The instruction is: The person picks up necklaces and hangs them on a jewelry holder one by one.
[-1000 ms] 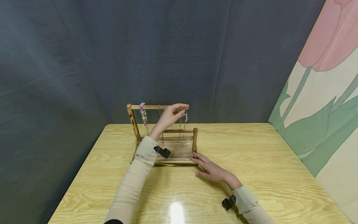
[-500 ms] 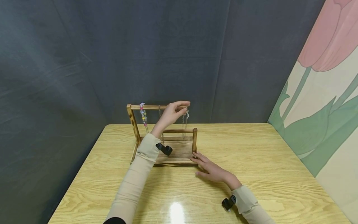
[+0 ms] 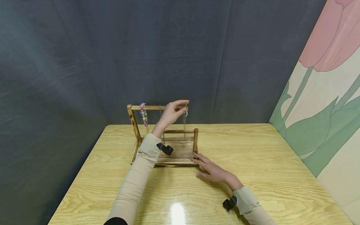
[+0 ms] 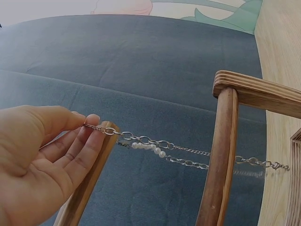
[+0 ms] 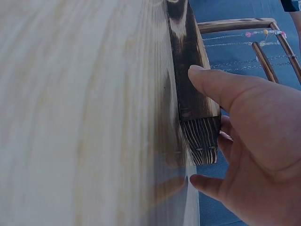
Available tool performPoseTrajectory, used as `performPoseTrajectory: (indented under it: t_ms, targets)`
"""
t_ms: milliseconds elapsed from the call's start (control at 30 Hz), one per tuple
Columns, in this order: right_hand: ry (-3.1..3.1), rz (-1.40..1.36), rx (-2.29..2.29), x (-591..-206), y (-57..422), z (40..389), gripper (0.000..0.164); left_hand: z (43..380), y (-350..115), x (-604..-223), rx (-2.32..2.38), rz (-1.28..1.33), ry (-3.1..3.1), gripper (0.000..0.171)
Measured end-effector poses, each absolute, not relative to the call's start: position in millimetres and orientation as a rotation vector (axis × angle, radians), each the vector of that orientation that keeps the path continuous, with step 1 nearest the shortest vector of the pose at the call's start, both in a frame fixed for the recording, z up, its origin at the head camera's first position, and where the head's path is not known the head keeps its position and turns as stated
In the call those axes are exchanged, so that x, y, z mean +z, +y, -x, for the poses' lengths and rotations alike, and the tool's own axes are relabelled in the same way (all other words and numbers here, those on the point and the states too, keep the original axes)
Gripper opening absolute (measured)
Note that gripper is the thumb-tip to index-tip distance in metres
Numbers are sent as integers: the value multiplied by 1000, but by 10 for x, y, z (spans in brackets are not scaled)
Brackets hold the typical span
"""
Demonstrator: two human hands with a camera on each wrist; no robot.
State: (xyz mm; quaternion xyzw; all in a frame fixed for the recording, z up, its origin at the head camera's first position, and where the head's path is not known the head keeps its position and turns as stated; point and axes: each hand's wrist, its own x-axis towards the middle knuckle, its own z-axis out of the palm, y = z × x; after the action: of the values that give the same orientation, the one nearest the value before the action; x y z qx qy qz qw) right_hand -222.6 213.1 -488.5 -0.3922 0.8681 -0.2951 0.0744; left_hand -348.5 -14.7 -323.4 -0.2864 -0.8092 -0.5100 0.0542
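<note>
A wooden jewelry stand (image 3: 180, 150) sits on the table. Beside the free right end of its upper rod (image 4: 89, 179), my left hand (image 3: 172, 114) pinches a silver chain necklace (image 4: 162, 142) between thumb and fingertips. White pearl-like beads (image 4: 146, 147) sit along one strand. Both strands hang down past the lower rod (image 4: 218, 155); the chain crosses the upper rod's tip, though whether it rests there I cannot tell. My right hand (image 3: 215, 172), fingers extended, lies against the stand's front right corner (image 5: 200, 136), thumb touching the base edge.
A colorful beaded necklace (image 3: 144, 115) hangs at the upper rod's left, and another thin chain (image 3: 160, 112) farther along. Dark cloth (image 3: 168, 62) stands behind the table (image 3: 253, 150). A wall painted with tulips (image 3: 317, 118) borders the right side.
My left hand rose slightly and shifted right, then came back a little left with the chain, whose strands now hang closer together. The right hand stayed in place.
</note>
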Motion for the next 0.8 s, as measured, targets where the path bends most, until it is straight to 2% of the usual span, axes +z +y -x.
performPoseTrajectory:
  t_ms: [800]
  targets:
    - [2611,1208,-890,-4887,2151,2211,61,3395,-293,-3322,-1531,809,-2338,36]
